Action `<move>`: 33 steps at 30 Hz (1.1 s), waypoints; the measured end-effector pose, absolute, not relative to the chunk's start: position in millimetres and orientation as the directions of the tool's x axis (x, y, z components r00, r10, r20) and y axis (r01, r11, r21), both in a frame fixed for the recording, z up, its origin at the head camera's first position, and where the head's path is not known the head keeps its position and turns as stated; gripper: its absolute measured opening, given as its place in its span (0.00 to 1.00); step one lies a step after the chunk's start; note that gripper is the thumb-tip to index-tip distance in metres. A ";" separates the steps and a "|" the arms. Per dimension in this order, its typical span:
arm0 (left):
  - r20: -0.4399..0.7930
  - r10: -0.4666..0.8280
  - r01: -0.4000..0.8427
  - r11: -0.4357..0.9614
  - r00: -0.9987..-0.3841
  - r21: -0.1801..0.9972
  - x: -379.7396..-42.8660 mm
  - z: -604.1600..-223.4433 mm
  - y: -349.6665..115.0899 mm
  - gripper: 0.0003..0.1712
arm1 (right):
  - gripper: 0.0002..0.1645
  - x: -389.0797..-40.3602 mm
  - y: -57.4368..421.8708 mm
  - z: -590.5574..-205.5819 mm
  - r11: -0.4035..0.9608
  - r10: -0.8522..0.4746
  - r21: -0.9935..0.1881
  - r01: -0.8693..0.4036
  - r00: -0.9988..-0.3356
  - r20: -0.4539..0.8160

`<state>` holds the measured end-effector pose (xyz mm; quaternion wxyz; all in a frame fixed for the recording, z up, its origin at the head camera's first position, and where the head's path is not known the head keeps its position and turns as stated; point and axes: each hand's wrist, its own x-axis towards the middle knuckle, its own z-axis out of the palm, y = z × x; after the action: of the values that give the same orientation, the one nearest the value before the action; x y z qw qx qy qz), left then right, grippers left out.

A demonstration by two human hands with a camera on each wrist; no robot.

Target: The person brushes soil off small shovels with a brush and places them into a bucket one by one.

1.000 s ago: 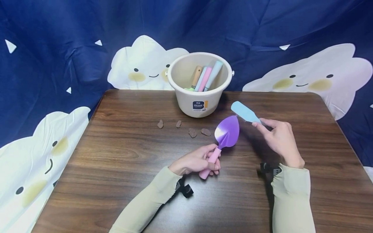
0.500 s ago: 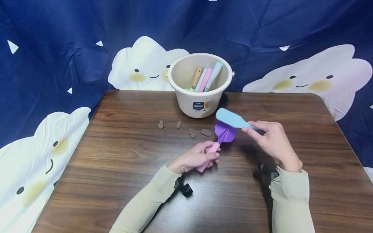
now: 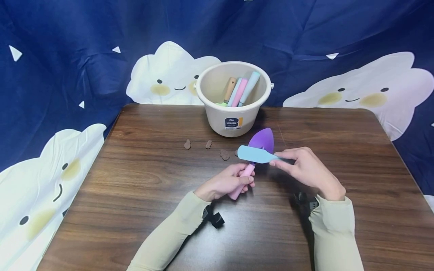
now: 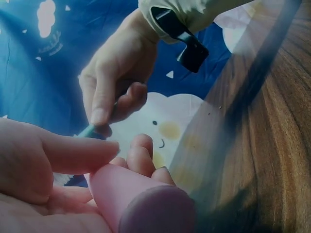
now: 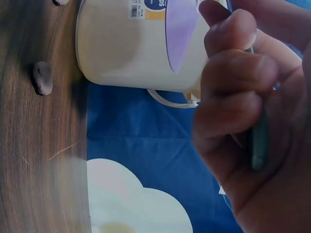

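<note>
My left hand (image 3: 223, 183) grips the pink handle of a garden trowel (image 3: 266, 136), its purple blade raised and pointing toward the bucket. In the left wrist view, the thumb lies along the pink handle (image 4: 131, 189). My right hand (image 3: 310, 167) holds a light blue brush (image 3: 253, 154) by its slim handle; a bit of white bristle (image 4: 63, 179) shows in the left wrist view. From the head view, the brush crosses over the lower trowel blade and hides part of it. Fingers curl around the dark brush handle (image 5: 259, 143) in the right wrist view.
A beige bucket (image 3: 217, 118) stands at the table's back edge, with several tool handles (image 3: 240, 90) leaning inside. Several brown clumps, one (image 3: 225, 154) near the trowel, lie on the wooden table (image 3: 142, 169). A dark blue cloud-print cloth (image 3: 101, 30) hangs behind.
My right hand has brought the brush left and toward me, from beside the trowel's tip down across the blade to near its neck. The left hand shifted slightly and still holds the trowel.
</note>
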<state>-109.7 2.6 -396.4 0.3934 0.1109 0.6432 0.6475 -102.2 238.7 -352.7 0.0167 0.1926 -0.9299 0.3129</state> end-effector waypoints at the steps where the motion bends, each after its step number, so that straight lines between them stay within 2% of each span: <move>1: -0.367 0.652 -0.374 0.136 -0.663 0.917 -109.8 -396.4 2.8 0.18 | 0.14 -102.1 238.8 -352.5 0.731 -0.346 -0.576 -0.367 -0.926 0.150; 11: -0.370 0.633 -0.367 0.143 -0.680 0.919 -109.2 -396.1 5.0 0.17 | 0.16 -104.3 240.7 -357.2 0.747 -0.307 -0.567 -0.347 -0.937 0.168; 22: -0.365 0.626 -0.341 0.165 -0.689 0.926 -106.5 -395.0 5.8 0.16 | 0.23 -109.3 256.2 -364.1 0.771 -0.177 -0.600 -0.213 -0.977 0.120; 27: -0.379 0.638 -0.348 0.180 -0.671 0.920 -104.0 -394.5 5.7 0.16 | 0.28 -112.6 268.0 -370.2 0.793 -0.098 -0.590 -0.149 -0.988 0.118; 33: -0.378 0.675 -0.364 0.171 -0.634 0.915 -101.7 -395.4 6.2 0.17 | 0.27 -115.6 281.4 -375.9 0.822 -0.035 -0.552 -0.138 -0.980 0.194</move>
<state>-101.7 6.2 -395.4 0.4107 0.1202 0.6458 0.6324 -115.6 281.4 -375.9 0.0877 0.0456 -0.9505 0.2945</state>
